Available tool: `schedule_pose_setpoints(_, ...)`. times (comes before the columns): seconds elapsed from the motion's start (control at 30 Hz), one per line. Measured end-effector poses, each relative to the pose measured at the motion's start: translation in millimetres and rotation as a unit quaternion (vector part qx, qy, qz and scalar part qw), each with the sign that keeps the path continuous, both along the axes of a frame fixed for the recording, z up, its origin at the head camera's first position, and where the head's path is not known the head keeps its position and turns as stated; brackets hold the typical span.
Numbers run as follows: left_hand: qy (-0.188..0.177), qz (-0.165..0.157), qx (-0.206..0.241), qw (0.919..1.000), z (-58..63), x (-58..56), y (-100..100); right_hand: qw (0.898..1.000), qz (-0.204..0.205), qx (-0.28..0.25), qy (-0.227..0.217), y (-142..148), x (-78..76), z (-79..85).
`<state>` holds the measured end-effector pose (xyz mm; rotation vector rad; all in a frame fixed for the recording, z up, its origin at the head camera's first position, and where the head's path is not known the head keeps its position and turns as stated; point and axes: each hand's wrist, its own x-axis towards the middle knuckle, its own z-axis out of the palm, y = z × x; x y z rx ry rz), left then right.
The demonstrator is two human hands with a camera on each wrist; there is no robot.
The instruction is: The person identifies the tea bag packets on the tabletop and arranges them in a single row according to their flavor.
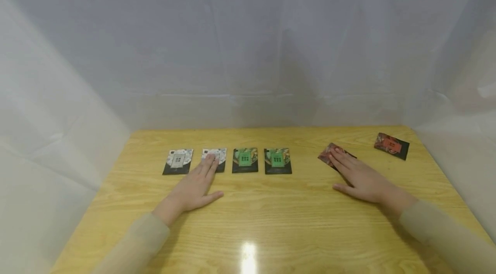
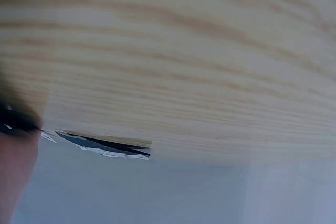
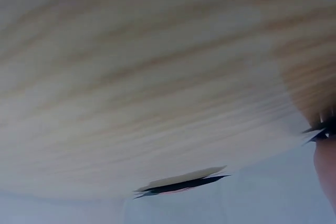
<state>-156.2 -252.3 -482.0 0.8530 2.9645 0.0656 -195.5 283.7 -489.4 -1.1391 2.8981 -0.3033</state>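
Observation:
My left hand (image 1: 193,189) rests its straight fingers on a black-and-white printed packet (image 1: 222,160), thumb spread out to the side. To its left lies a matching white-labelled packet (image 1: 178,162); its thin edge (image 2: 105,147) shows in the left wrist view. Two green-labelled packets (image 1: 245,160) lie flat to the right of that hand. Over at the right, my right hand (image 1: 362,179) has its extended fingers on a tilted red-and-black packet (image 1: 326,155), covering much of it. Another red-labelled packet (image 1: 392,145) lies at an angle near the far right corner.
All the packets lie on a wooden table (image 1: 271,218) with light wood grain. White sheeting (image 1: 248,50) hangs behind the table's far edge and along both sides. A bright light reflection shows at the table's near middle.

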Motion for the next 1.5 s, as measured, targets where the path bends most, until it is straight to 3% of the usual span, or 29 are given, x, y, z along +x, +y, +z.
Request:
schedule_pose_setpoints(0.47,-0.001,0.001,0.000,1.0000,2.3,-0.7,-0.4,0.998,-0.047,0.010,-0.051,-46.7,4.7,9.6)
schedule_pose_setpoints(0.8,-0.005,0.004,0.001,1.0000,1.4,-0.6,-1.3,0.997,-0.065,0.018,-0.044,-73.3,7.3,7.0)
schedule_pose_setpoints(1.03,-0.001,0.003,0.004,1.0000,0.9,-1.5,-1.9,0.996,-0.073,0.017,-0.047,-88.2,9.5,13.5)
schedule_pose_setpoints(1.3,-0.005,0.001,0.002,1.0000,-0.7,-2.2,-2.2,0.996,-0.071,0.002,-0.052,-88.4,7.9,17.9)
schedule_pose_setpoints(1.5,-0.007,0.001,0.000,1.0000,-0.2,-1.0,-1.2,0.999,-0.026,-0.012,-0.042,-69.8,-0.2,25.5)
